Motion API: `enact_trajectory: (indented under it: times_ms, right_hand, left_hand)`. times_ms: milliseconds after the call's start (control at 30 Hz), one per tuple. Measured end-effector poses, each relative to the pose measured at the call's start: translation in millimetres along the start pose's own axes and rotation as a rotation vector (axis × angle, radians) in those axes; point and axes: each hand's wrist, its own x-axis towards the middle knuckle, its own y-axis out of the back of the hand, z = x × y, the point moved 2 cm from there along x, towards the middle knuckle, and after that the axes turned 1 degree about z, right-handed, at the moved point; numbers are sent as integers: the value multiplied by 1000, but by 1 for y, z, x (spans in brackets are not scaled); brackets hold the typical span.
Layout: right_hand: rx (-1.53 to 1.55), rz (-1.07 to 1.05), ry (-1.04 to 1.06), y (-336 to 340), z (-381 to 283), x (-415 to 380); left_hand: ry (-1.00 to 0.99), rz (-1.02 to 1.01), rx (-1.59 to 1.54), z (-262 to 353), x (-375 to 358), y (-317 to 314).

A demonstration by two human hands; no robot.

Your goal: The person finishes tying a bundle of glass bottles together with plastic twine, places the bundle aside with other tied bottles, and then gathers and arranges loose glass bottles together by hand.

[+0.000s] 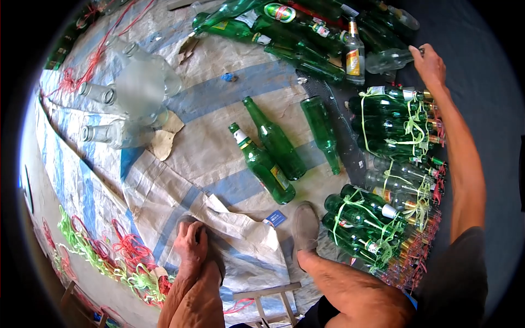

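At the upper right, my right hand (430, 65) is closed around the neck of a clear glass bottle (387, 60), which lies tilted beside the heap of green bottles (306, 57). An upright clear bottle with a yellow label (354, 57) is just left of it. My left hand (191, 243) hangs over my left shoe, fingers loosely bent and thumb apart, with nothing visible in it. Three loose green bottles, one labelled (268, 170), one plain (276, 139) and one pointing towards me (322, 131), are on the striped sheet (219, 147) between my hands.
Tied bundles of bottles (391, 123) line the right side, bound with light green string. Several clear bottles (123, 134) are grouped at the left. Red and green string (123, 251) lies tangled at lower left. A blue card (275, 218) is near my right shoe (305, 227).
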Motion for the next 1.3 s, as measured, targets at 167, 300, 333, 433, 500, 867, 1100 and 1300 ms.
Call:
enact_trajectory:
  times_ms: [167,300,333,433,500,867,1100,1300]
  right_hand:
    - [71,192,292,59,-44,-17]
    - [215,227,420,90,-109,-41]
    - [255,231,443,94,-128,-46]
    - [445,263,542,88,-186,-58]
    - [616,247,581,86,-230,-66]
    - [792,207,539,68,-453,-55]
    - [861,304,623,52,-518,-45]
    - [972,221,622,60,-531,-54]
  left_hand:
    - [5,10,29,-2,-2,1]
    - [13,1,24,-5,-4,0]
    - [14,-2,22,-6,-4,0]
    - [13,-2,3,-8,-5,0]
    - [18,-2,-3,-9,-5,0]
    - [25,2,-30,-11,-5,1]
    - [31,13,-35,-11,-4,1]
    - [15,32,-70,-13,-4,-2]
